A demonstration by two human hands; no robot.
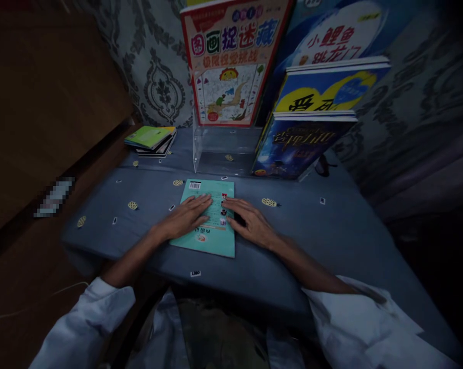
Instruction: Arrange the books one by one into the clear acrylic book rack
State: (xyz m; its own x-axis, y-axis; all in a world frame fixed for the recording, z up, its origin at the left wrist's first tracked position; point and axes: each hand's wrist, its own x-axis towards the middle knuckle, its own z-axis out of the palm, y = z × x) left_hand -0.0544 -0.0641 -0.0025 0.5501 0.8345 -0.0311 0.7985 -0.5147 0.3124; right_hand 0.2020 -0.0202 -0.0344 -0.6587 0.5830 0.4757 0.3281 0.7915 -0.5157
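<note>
A thin turquoise book (216,247) lies flat on the blue-grey tablecloth, close to the table's front edge. Its back cover faces up, with a barcode at the far left corner and small pictures along the right side. My left hand (188,212) rests flat on the cover's left half, fingers stretched out. On the right edge lies my right hand (250,218), its fingertips touching the cover and its thumb spread apart from the fingers. Neither hand grips anything.
Behind the book stands a clear acrylic rack (223,161). It holds a red-bordered picture book (231,66), a dark blue book (300,146), a blue-and-yellow book (331,87) and a larger blue one (335,33). A small stack of booklets (150,137) sits at the back left.
</note>
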